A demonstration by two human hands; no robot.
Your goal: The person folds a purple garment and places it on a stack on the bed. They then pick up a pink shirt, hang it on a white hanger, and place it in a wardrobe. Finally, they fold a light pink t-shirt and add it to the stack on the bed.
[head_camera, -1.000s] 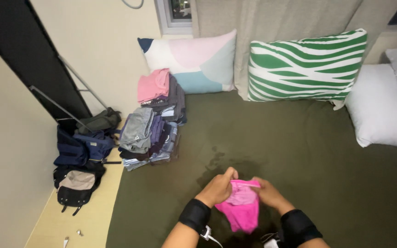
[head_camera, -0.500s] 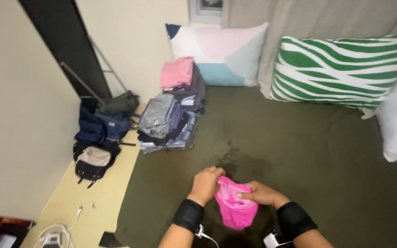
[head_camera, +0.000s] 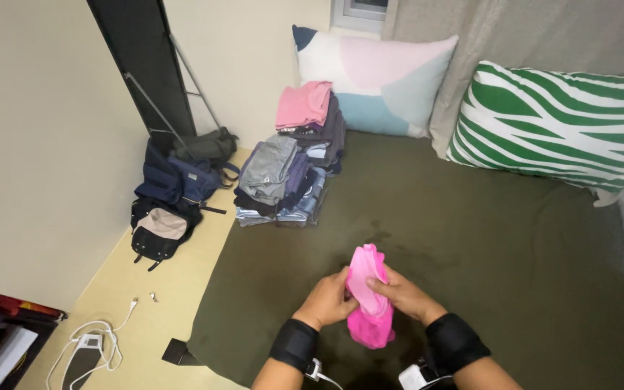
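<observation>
At the far left, bags [head_camera: 175, 202] lie on the floor, then stacks of folded clothes [head_camera: 290, 173]. The left hand [head_camera: 328, 300] and the right hand [head_camera: 399, 292] both close on a pink cloth [head_camera: 367, 300]. The cloth is between the two hands, above the dark green mattress [head_camera: 485, 238]; its lower part hangs under them.

Both hands [head_camera: 366, 296] grip a pink garment [head_camera: 367, 303]
</observation>
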